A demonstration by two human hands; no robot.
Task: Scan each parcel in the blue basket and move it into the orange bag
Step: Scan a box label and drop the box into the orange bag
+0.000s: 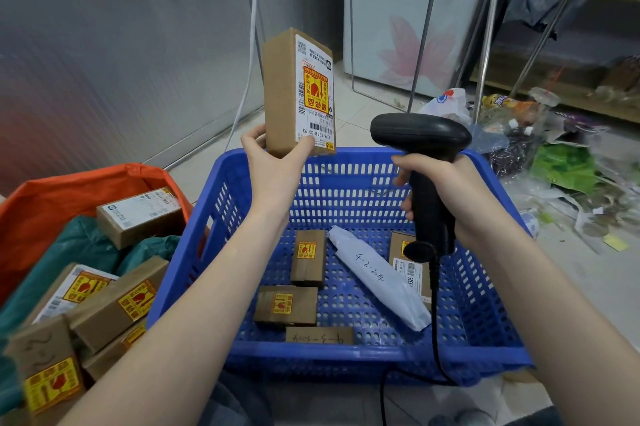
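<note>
I have the left hand [277,152] pinching the bottom end of a tall brown cardboard parcel with a white shipping label [298,93], upright above the far rim of the blue perforated plastic basket [346,176]. The right hand [446,193] is wrapped round the black handheld barcode scanner [420,138], also above that rim, just right of the parcel. My thumb sits at the lower barcode, so the scan may fail; the low pinch could let the box tip. The orange woven bag [69,193], left of the basket, is cut off. I cannot see the scanner's window.
</note>
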